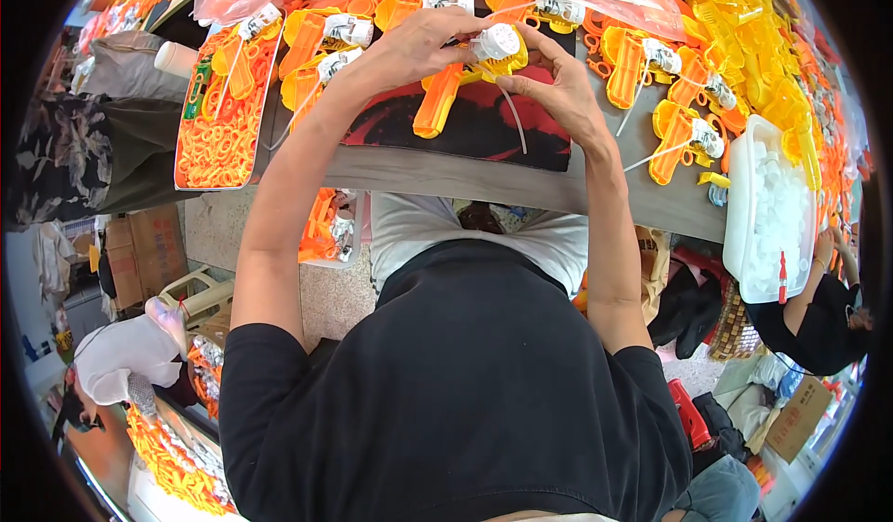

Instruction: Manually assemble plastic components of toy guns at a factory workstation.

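My left hand (423, 43) and my right hand (558, 89) meet over the table's middle, both gripping one orange and yellow toy gun (446, 94) with a white round cap (498, 40) on top. A thin white tube (513, 117) hangs down from the cap between my hands. The gun's orange grip points down toward a red and black mat (465, 127). My fingers hide part of the gun's body.
Several finished orange toy guns (316, 52) with white caps lie across the table. A tray of orange rings (219, 136) sits left, a white bin of white parts (777, 215) right, yellow parts (744, 38) far right. Other people (819, 308) work nearby.
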The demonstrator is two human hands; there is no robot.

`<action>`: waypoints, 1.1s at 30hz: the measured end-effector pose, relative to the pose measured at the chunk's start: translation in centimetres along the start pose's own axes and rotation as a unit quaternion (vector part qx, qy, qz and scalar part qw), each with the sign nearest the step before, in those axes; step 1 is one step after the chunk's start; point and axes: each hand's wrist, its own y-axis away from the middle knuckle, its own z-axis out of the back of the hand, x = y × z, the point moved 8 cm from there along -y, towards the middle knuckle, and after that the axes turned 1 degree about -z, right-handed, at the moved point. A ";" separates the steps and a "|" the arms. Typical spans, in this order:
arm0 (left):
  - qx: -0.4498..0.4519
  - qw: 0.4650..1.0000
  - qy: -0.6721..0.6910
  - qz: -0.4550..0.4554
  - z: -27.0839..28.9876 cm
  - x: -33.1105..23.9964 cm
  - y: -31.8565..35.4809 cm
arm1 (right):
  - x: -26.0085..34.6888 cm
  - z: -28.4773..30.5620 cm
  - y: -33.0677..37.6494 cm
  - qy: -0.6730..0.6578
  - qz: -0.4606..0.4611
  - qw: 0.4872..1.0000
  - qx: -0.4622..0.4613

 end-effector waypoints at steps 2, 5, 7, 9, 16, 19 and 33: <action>-0.001 1.000 -0.021 -0.015 -0.1 -0.3 -0.1 | 0.0 0.0 0.0 -0.003 -0.007 1.000 0.002; -0.016 0.999 -0.044 -0.001 -0.7 -0.4 -0.2 | -0.3 0.0 -0.1 -0.007 -0.002 1.000 -0.002; -0.055 0.995 -0.084 -0.012 -0.8 -0.8 -0.2 | -0.7 0.1 -0.2 -0.003 0.003 1.000 -0.018; -0.055 0.995 -0.085 -0.005 -0.7 -1.2 -0.1 | -0.4 -0.1 0.1 -0.003 0.005 1.000 -0.030; 0.011 0.999 -0.031 0.029 -0.7 -0.6 0.1 | 0.4 -0.4 0.4 -0.010 0.027 0.997 -0.069; -0.038 0.998 -0.059 0.000 -0.6 -1.9 -0.1 | 1.2 -0.6 0.3 -0.011 0.016 0.997 -0.071; -0.110 0.988 0.015 0.104 -2.8 -0.9 2.8 | 0.7 -0.3 2.3 0.092 0.051 0.993 -0.052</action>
